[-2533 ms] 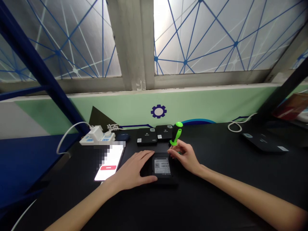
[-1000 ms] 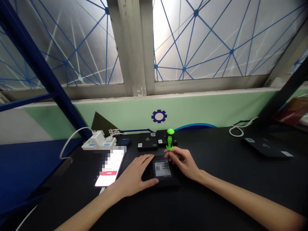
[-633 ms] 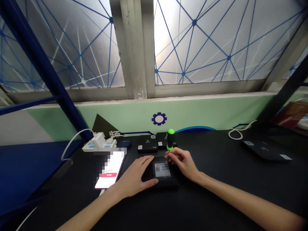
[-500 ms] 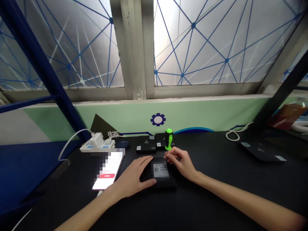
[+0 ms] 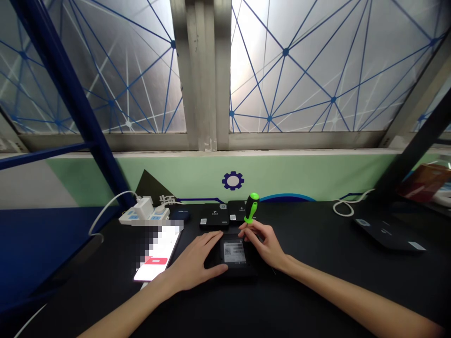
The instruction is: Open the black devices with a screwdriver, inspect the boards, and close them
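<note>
Pinching a near-upright screwdriver [image 5: 251, 207] below its handle, the right hand [image 5: 266, 241] was poised at the far right corner of a black box [image 5: 234, 252] on the surface [image 5: 275, 310]; the spread left hand [image 5: 197, 256] spanned the box's left side.

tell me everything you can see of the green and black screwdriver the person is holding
The screwdriver has a chunky black handle with a bright green domed cap, a green strip down one side and a green collar at its base; it looks like plastic or rubber. It stands nearly upright, its top leaning slightly right. The right hand pinches it just below the collar, near the far right corner of the labelled black box. The tip is hidden, so contact with the box cannot be told.
</note>
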Demonstrator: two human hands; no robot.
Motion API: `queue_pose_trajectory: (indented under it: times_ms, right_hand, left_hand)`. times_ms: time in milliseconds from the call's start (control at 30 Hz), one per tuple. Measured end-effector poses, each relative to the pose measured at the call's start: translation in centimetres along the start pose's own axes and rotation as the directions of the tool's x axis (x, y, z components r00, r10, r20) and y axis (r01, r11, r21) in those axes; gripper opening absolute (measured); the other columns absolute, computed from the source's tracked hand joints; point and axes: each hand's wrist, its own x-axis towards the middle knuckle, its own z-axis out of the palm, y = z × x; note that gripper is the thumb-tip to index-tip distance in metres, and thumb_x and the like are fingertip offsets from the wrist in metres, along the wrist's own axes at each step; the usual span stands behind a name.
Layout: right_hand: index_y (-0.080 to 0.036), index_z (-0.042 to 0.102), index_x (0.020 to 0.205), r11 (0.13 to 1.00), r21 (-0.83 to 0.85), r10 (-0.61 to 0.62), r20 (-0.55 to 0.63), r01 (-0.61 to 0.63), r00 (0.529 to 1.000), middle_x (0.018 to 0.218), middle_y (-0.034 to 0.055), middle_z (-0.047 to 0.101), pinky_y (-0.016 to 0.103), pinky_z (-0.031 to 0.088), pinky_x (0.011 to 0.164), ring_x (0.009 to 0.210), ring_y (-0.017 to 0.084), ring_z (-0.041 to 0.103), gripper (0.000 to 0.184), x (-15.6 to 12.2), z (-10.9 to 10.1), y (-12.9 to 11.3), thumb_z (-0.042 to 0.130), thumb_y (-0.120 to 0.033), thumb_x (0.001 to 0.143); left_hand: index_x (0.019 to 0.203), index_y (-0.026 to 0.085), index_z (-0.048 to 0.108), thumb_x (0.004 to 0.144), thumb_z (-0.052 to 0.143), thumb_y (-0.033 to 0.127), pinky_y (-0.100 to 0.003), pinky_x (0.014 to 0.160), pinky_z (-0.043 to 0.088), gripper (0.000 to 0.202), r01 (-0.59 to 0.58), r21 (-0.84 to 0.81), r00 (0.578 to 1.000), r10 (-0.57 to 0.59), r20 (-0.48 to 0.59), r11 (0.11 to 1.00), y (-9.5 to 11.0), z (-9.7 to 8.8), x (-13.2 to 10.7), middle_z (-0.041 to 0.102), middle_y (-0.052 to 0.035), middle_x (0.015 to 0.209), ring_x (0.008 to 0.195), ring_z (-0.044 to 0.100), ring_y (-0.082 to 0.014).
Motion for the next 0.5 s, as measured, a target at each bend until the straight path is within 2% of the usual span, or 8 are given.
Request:
queue_pose_trajectory:
  times_ms: [100,267,500]
  right_hand:
    - [-0.019,0.069,0.104,1.0,-0.006,-0.008,0.011,0.008,1.0,0.087,0.0065,0.074,0.03,0.057,0.069,0.071,0.018,0.068,0.027,0.2,-0.2,0.1,0.055,-0.042,0.101]
    - [-0.019,0.069,0.091,1.0,0.001,-0.008,0.027,0.008,1.0,0.087,0.0068,0.074,0.03,0.058,0.065,0.069,0.018,0.068,0.026,0.5,-0.2,0.5,0.06,-0.042,0.098]
    - [-0.019,0.064,0.082,0.998,0.053,0.04,-0.049,-0.038,0.998,0.079,0.0045,0.072,0.029,0.058,0.062,0.065,0.018,0.067,0.029,0.7,0.3,1.3,0.07,-0.046,0.09]
  left_hand:
    - [0.157,0.03,0.032,0.093,0.056,0.067,-0.049,0.115,0.038,0.078,0.008,-0.004,1.0,-0.008,0.015,1.0,0.0,-0.1,0.0,0.039,-0.008,0.159,0.143,0.039,-0.033]
    - [0.157,0.03,0.033,0.094,0.055,0.066,-0.05,0.115,0.037,0.076,0.003,-0.012,1.0,-0.002,0.017,1.0,0.2,-0.4,-0.1,0.039,-0.0082,0.159,0.143,0.039,-0.0329]
    - [0.157,0.031,0.031,0.095,0.055,0.065,-0.049,0.115,0.037,0.075,-0.008,-0.021,1.0,0.009,0.017,1.0,0.1,-0.3,-0.2,0.038,-0.0076,0.159,0.144,0.038,-0.032]
